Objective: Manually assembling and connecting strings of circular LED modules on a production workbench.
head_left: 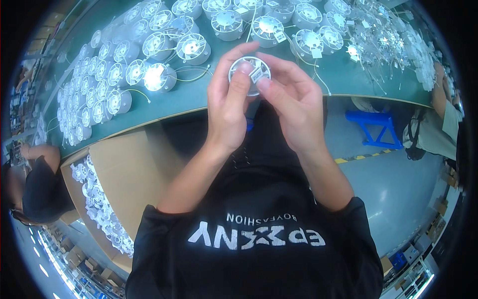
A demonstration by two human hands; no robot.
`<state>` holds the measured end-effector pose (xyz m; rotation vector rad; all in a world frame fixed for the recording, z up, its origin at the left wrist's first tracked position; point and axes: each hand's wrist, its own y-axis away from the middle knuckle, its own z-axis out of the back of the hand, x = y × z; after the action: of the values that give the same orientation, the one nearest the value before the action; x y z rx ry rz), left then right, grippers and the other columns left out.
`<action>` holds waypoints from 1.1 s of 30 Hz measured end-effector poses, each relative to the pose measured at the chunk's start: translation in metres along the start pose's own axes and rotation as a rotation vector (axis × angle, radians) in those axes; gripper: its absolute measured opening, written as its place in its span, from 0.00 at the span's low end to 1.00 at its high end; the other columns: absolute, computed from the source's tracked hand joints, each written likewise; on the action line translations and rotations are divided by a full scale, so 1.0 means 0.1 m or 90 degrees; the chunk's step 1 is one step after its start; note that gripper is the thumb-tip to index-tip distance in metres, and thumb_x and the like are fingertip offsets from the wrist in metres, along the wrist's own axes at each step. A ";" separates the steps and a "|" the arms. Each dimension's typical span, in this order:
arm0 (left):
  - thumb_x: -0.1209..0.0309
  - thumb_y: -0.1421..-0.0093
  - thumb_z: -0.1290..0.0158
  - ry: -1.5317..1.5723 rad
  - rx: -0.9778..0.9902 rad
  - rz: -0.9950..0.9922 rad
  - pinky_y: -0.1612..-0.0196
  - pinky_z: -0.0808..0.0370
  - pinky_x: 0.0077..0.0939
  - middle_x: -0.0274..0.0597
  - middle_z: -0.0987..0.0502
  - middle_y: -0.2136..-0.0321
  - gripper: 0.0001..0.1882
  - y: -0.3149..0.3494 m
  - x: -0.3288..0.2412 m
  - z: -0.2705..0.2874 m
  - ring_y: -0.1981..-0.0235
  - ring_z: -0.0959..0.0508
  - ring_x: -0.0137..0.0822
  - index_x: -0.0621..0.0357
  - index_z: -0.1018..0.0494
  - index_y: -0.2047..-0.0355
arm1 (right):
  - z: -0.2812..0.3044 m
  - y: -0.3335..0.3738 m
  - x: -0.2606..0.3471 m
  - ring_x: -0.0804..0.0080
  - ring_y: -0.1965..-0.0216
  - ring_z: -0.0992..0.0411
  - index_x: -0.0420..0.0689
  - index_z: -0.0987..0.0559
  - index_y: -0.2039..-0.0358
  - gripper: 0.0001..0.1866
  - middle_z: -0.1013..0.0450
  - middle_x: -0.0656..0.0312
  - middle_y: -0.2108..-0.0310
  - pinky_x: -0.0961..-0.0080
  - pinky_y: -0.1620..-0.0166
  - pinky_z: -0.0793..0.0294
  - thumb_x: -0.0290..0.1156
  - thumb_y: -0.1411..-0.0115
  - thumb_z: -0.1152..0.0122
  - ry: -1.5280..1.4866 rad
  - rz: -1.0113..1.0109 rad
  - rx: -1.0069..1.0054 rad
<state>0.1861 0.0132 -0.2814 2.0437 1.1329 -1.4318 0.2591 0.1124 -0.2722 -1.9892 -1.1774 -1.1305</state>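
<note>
Between my two hands is a small round white housing with a ring-shaped rim and a pale label or part inside it. My left hand wraps its left side, with the thumb pressed on the face. From the right, my right hand grips it too, its thumb resting on the inner part. The fingers behind the housing are partly hidden. Both hands are just off the near edge of the green table. Closest to them on the table stands a white round fan-like unit with a wire.
Many similar white units cover the left and far table. Loose clear and silvery parts are heaped at the right. An open cardboard box of white pieces stands lower left. People sit at both sides; a blue metal frame is on the floor.
</note>
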 end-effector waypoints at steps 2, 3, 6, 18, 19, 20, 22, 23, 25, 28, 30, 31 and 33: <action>0.69 0.29 0.58 -0.025 -0.043 -0.011 0.54 0.27 0.19 0.44 0.25 0.54 0.18 0.01 0.01 -0.05 0.58 0.25 0.31 0.62 0.31 0.42 | -0.04 -0.01 0.01 0.70 0.51 0.24 0.34 0.26 0.42 0.22 0.22 0.51 0.51 0.78 0.47 0.24 0.17 0.37 0.40 0.030 0.023 -0.004; 0.68 0.29 0.59 -0.038 -0.063 -0.016 0.52 0.26 0.19 0.45 0.25 0.53 0.19 0.01 0.00 -0.06 0.56 0.24 0.32 0.63 0.32 0.42 | -0.06 -0.02 0.01 0.69 0.50 0.24 0.34 0.26 0.41 0.22 0.22 0.51 0.50 0.76 0.45 0.24 0.17 0.37 0.41 0.045 0.035 -0.006; 0.68 0.29 0.59 -0.039 -0.061 -0.038 0.53 0.26 0.19 0.46 0.25 0.53 0.19 -0.02 -0.01 -0.04 0.56 0.24 0.32 0.62 0.32 0.42 | -0.10 -0.03 0.01 0.71 0.52 0.23 0.33 0.25 0.43 0.21 0.22 0.52 0.51 0.79 0.48 0.23 0.18 0.37 0.40 0.043 0.048 -0.015; 0.66 0.27 0.58 -0.079 -0.009 -0.048 0.51 0.25 0.25 0.47 0.25 0.53 0.18 -0.03 0.03 0.05 0.56 0.24 0.33 0.61 0.32 0.42 | -0.07 -0.03 0.01 0.74 0.56 0.23 0.32 0.24 0.43 0.21 0.21 0.53 0.53 0.83 0.51 0.23 0.18 0.37 0.40 0.025 0.046 -0.027; 0.66 0.27 0.58 -0.080 -0.009 -0.046 0.51 0.25 0.25 0.47 0.25 0.53 0.18 -0.02 0.03 0.05 0.56 0.24 0.33 0.61 0.32 0.42 | -0.08 -0.02 0.00 0.74 0.56 0.23 0.32 0.24 0.43 0.21 0.21 0.53 0.53 0.83 0.51 0.23 0.18 0.37 0.40 0.025 0.044 -0.029; 0.66 0.27 0.57 -0.056 -0.019 -0.040 0.51 0.25 0.25 0.47 0.25 0.53 0.18 -0.01 0.02 0.04 0.56 0.24 0.33 0.61 0.32 0.42 | -0.11 -0.02 -0.01 0.74 0.56 0.23 0.32 0.24 0.43 0.21 0.21 0.54 0.54 0.83 0.51 0.23 0.18 0.37 0.40 0.036 0.054 -0.031; 0.67 0.27 0.57 -0.011 -0.039 -0.027 0.51 0.25 0.26 0.47 0.25 0.53 0.18 0.03 0.03 0.04 0.56 0.24 0.33 0.62 0.32 0.42 | -0.15 0.00 -0.05 0.74 0.56 0.23 0.32 0.24 0.43 0.21 0.20 0.54 0.54 0.83 0.52 0.23 0.18 0.37 0.40 0.059 0.073 -0.034; 0.67 0.27 0.57 0.012 -0.050 -0.019 0.51 0.25 0.26 0.47 0.25 0.53 0.18 0.06 0.03 0.04 0.56 0.24 0.33 0.62 0.32 0.42 | -0.16 0.01 -0.06 0.74 0.57 0.23 0.32 0.24 0.43 0.21 0.20 0.54 0.54 0.84 0.52 0.23 0.18 0.37 0.40 0.070 0.081 -0.036; 0.67 0.27 0.57 0.006 -0.043 -0.032 0.51 0.25 0.26 0.47 0.25 0.53 0.18 0.06 0.03 0.08 0.56 0.24 0.33 0.62 0.32 0.42 | -0.19 0.02 -0.06 0.74 0.57 0.22 0.32 0.24 0.43 0.21 0.20 0.54 0.55 0.84 0.52 0.23 0.18 0.37 0.40 0.061 0.077 -0.037; 0.67 0.27 0.57 0.001 -0.022 -0.082 0.51 0.25 0.26 0.47 0.25 0.54 0.18 0.05 0.03 0.15 0.56 0.24 0.33 0.63 0.32 0.42 | -0.22 0.02 -0.05 0.74 0.58 0.22 0.33 0.24 0.43 0.20 0.20 0.54 0.56 0.84 0.53 0.22 0.18 0.37 0.40 0.046 0.073 -0.032; 0.67 0.27 0.57 -0.012 -0.022 -0.079 0.51 0.25 0.26 0.47 0.25 0.53 0.19 0.06 0.02 0.16 0.56 0.24 0.33 0.63 0.32 0.41 | -0.20 0.02 -0.04 0.74 0.58 0.22 0.33 0.24 0.43 0.20 0.20 0.54 0.56 0.84 0.53 0.22 0.18 0.37 0.40 0.049 0.070 -0.027; 0.68 0.27 0.58 -0.023 -0.019 -0.079 0.51 0.25 0.26 0.47 0.25 0.53 0.19 0.06 0.02 0.16 0.56 0.24 0.33 0.63 0.32 0.41 | -0.19 0.01 -0.03 0.74 0.58 0.22 0.33 0.23 0.44 0.20 0.20 0.54 0.57 0.84 0.54 0.22 0.18 0.37 0.40 0.055 0.070 -0.021; 0.68 0.28 0.58 -0.045 -0.012 -0.079 0.51 0.25 0.26 0.47 0.25 0.53 0.19 0.05 0.01 0.15 0.56 0.24 0.34 0.64 0.32 0.41 | -0.17 0.00 -0.02 0.74 0.59 0.22 0.32 0.23 0.44 0.20 0.19 0.54 0.57 0.84 0.54 0.22 0.18 0.37 0.40 0.066 0.072 -0.009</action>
<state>0.1810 -0.0002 -0.2892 1.9235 1.2584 -1.5327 0.2520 0.0985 -0.2659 -1.9567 -0.9938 -1.1716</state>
